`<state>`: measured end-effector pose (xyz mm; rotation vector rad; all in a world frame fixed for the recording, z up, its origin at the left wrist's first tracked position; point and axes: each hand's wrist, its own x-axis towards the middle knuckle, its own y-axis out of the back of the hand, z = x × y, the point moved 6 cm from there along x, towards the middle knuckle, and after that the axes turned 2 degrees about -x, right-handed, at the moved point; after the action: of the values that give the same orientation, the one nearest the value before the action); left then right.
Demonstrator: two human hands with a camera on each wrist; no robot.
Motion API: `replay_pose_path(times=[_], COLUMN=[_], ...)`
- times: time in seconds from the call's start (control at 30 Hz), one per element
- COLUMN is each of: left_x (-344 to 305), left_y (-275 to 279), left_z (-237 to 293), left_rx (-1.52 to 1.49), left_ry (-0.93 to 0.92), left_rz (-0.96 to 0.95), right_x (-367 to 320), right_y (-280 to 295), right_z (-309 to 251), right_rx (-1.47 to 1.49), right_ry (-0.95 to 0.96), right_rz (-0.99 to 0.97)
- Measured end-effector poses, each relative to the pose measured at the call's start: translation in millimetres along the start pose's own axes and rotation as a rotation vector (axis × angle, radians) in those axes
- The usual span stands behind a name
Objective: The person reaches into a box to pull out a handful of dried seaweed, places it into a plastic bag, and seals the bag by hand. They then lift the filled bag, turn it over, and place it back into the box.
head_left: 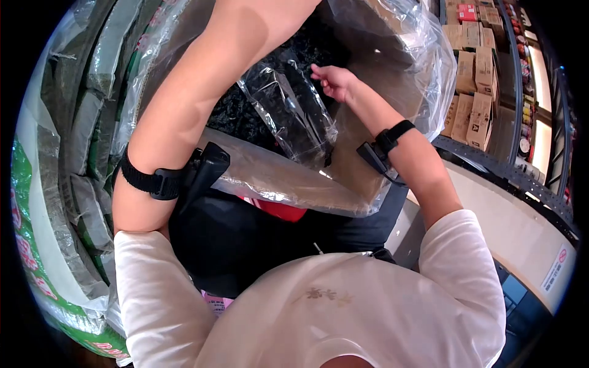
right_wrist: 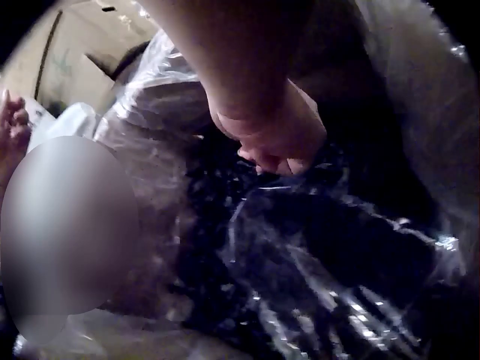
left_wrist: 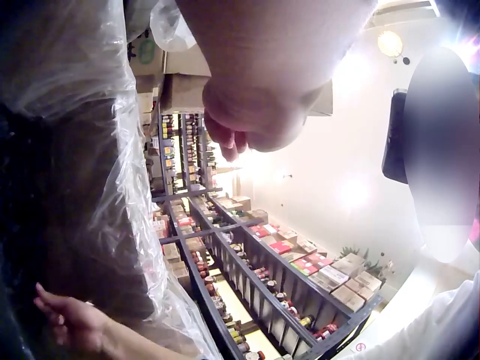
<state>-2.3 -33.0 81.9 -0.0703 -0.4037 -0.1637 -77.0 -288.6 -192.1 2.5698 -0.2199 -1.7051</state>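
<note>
A clear plastic bag (head_left: 288,110) lies over crinkled black material (head_left: 236,116) inside a plastic-lined cardboard box. The right hand (head_left: 331,81) is beside the bag's upper right edge, fingers loosely bent, with nothing visible in them; in the right wrist view that hand (right_wrist: 277,139) hangs above the clear bag (right_wrist: 330,262). Beyond the top edge of the head view, the left hand is out of sight. The left wrist view shows the left hand (left_wrist: 255,124) raised outside the box with its fingers bent loosely; no object shows in it.
Clear lining (head_left: 429,80) hangs over the box's rim. Stacked plastic-wrapped packages (head_left: 92,135) stand at the left. Shelves at the right hold small cartons (head_left: 475,73) and jars. A red object (head_left: 279,210) shows below the box's near edge.
</note>
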Motion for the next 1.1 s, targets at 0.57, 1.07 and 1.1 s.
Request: replay_pose_path(times=[0.57, 1.07, 1.1], left_x=[-2.6, -11.8, -12.3], left_y=[-10.8, -9.9, -9.9], left_z=[1.6, 46.0, 46.6], left_rx=[-0.031, 0.081, 0.092], left_ry=[0.010, -0.412, -0.422], left_rz=[-0.097, -0.106, -0.100], right_x=[-245.1, -291.4, -290.8], right_y=[-90.5, -94.1, -93.5], right_z=[-109.4, -107.1, -107.1], right_rx=[0.836, 0.882, 0.878], right_ry=[0.261, 0.298, 0.303], right_rz=[-1.188, -1.232, -1.209])
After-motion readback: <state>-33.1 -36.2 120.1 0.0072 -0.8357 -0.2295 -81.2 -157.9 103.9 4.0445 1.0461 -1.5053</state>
